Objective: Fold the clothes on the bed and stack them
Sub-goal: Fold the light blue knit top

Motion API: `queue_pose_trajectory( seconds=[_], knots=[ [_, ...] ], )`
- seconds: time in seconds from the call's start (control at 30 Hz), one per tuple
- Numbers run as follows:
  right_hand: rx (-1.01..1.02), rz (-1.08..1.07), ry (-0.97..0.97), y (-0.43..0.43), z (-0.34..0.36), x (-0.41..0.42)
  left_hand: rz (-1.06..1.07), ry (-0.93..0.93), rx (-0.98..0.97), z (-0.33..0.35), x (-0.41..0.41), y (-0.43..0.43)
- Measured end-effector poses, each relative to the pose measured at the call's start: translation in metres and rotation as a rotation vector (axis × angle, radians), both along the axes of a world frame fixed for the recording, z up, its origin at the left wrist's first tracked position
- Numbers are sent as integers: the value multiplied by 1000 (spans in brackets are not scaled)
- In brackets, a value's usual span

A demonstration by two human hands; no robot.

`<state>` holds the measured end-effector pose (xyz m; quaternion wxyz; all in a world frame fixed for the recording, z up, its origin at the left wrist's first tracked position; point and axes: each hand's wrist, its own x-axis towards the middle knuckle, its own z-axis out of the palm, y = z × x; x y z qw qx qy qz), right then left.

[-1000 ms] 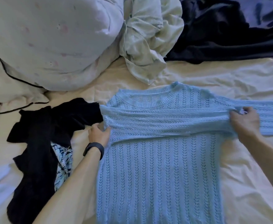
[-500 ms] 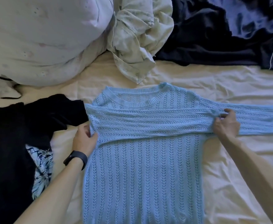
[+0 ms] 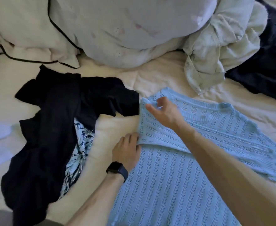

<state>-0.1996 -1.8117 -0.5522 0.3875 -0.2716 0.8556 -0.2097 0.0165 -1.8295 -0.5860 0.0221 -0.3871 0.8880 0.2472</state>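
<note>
Blue knit sweater (image 3: 174,185) lies flat on the bed (image 3: 116,128), lower centre-right of frame, with one sleeve folded across its chest. My left hand (image 3: 127,150) grips that fold's edge at mid-frame. My right hand (image 3: 165,113) is over the sweater's shoulder; its fingers (image 3: 160,101) are blurred, so I cannot tell their grasp. Black garment (image 3: 60,119) lies just left.

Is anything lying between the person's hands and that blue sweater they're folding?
Nothing visible does. The left hand holds the blue sweater at its folded sleeve, and the right hand is over its shoulder. The black garment lies beside that shoulder, not on it.
</note>
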Motion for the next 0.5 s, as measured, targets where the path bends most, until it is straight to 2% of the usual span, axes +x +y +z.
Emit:
queue_pose_trajectory(
  seconds=[0.1, 0.27, 0.37, 0.5],
  knots=[
    [259, 194, 103, -31, -9, -6, 8, 57, 18, -3, 9, -3],
    [16, -22, 25, -22, -16, -23, 269, 85, 197, -8, 26, -8],
    [125, 64, -4, -2, -20, -30, 239, 42, 220, -11, 31, -9],
    [141, 1, -136, -11, -19, -33, 234, 6, 285, -10, 23, -16]
  ],
)
